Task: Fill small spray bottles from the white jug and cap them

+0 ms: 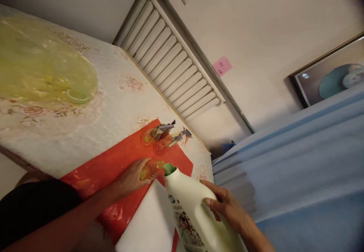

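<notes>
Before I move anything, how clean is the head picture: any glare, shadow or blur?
Head view: scene strongly tilted, upper-right corner dark; pale highlights on the yellow plastic and red sheet; soft shadow on the white surface beside the jug; its label's small print too soft to read.

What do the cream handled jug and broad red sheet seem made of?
Cream handled jug: probably opaque plastic, satin finish, from its smooth moulded body and soft highlights. Broad red sheet: glossy, likely plastic film or coated paper, from bright wrinkled reflections.
</notes>
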Motion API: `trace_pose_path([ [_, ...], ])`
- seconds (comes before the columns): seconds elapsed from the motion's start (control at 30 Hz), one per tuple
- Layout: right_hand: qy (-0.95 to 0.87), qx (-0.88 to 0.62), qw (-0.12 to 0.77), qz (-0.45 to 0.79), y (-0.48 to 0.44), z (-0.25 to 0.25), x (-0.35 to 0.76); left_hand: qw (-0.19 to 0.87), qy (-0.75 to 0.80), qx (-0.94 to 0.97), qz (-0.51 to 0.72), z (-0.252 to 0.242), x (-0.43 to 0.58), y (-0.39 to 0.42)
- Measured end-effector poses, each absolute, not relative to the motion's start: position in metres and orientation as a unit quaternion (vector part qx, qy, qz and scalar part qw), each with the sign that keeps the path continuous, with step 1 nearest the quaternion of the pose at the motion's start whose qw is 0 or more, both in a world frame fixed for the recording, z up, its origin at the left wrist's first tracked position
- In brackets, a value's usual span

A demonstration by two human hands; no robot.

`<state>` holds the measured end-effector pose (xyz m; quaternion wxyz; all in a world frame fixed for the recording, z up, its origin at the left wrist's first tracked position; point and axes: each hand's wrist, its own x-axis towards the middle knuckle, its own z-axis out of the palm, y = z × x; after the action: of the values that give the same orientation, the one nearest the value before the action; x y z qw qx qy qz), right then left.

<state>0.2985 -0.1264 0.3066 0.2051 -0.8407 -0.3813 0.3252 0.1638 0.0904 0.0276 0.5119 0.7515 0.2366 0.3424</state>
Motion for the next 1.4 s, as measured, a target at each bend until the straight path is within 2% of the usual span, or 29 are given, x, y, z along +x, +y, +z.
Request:
trace_pose_path([
  [1.4,-0.388,-0.843,0.188,0.323,-0.1192,0.3139,0.2917,0.494,0.239,0.758,0.353,0.0318,0.1619,0.0911],
])
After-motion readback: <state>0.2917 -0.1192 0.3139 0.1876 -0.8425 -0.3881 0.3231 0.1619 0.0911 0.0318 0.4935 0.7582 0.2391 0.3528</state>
